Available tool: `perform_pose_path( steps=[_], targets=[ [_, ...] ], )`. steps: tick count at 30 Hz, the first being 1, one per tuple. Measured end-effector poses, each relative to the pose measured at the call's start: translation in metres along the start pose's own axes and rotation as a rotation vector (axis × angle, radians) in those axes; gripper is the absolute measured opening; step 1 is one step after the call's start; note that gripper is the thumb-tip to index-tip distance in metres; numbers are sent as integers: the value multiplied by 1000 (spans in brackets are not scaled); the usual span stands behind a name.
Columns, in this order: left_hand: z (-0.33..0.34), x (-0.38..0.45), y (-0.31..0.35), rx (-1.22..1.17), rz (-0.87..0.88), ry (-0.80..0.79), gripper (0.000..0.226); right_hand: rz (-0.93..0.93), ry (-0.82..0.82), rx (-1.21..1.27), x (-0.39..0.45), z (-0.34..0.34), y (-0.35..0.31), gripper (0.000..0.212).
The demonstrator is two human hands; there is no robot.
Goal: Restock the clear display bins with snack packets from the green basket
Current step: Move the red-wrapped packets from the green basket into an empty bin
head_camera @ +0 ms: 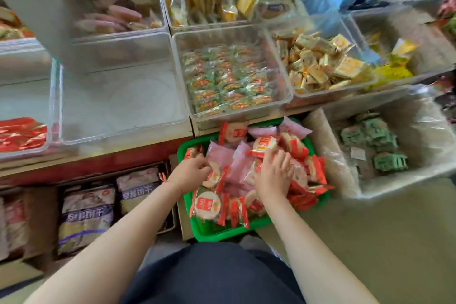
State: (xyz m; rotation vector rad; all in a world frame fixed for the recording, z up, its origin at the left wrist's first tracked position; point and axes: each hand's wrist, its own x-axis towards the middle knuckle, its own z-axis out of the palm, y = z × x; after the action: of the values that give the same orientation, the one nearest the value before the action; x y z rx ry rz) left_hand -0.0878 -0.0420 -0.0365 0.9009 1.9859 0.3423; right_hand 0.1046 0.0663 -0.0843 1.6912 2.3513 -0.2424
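You stand in a snack shop, at a self-serve display of loose packaged treats. Rows of clear display bins [278, 103] hold sorted wrapped goods: green-and-red packets [227, 79], gold-wrapped sweets [318, 64], pink cakes [116, 17]. Beneath the red-edged shelf [98, 163], cardboard cartons of bagged stock [86, 215] sit on the floor, beside a green basket [209, 232] heaped with red-wrapped round snack packets [207, 205].

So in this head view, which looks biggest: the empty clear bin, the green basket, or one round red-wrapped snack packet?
1. Empty clear bin
2. Green basket, though it sits nearer the camera, so the gap is unsure
3. Round red-wrapped packet, clearly smallest
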Motion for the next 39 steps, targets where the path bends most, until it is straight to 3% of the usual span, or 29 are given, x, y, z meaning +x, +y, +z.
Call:
perform_pose_path(
  steps=[2,5,11,16,20,22,24,26,27,30,33,36,39],
  targets=[
    [6,-1,3,-27,-17,-7,18,70,-144,-36,8,4,7,95],
    [11,-2,7,-77,-27,-2,20,37,-151,-43,18,-6,3,103],
    [15,-2,6,-360,-111,0,22,17,-158,196,12,-49,-22,68],
    [19,-4,3,-777,-210,-89,31,-83,-358,851,0,-59,-36,16],
    [27,-4,-11,-1040,-226,-118,46,-207,-579,982,-12,-55,-50,31],
    [26,-5,-21,-1096,-212,-139,60,-298,-708,966,-18,-56,-54,28],
    [24,-10,-25,-1129,-153,-233,58,-370,-810,966,-21,-54,-59,26],
    [22,-14,-23,-1174,-125,-259,39,-341,-777,1029,-23,-49,-64,26],
    [22,-15,-23,-1216,-144,-233,34,-278,-685,1048,-21,-47,-65,26],
    [23,-15,-35,-1332,-281,-106,40,-62,-382,925,-4,-27,-61,20],
    [21,-21,-49,-1373,-342,-107,34,-22,-488,738,8,-8,-59,23],
    [21,-26,-58,-1323,-356,-113,31,-137,-591,494,1,11,-64,56],
    [21,-30,-64,-1343,-400,-107,33,-166,-518,235,-7,31,-69,82]
  ],
)
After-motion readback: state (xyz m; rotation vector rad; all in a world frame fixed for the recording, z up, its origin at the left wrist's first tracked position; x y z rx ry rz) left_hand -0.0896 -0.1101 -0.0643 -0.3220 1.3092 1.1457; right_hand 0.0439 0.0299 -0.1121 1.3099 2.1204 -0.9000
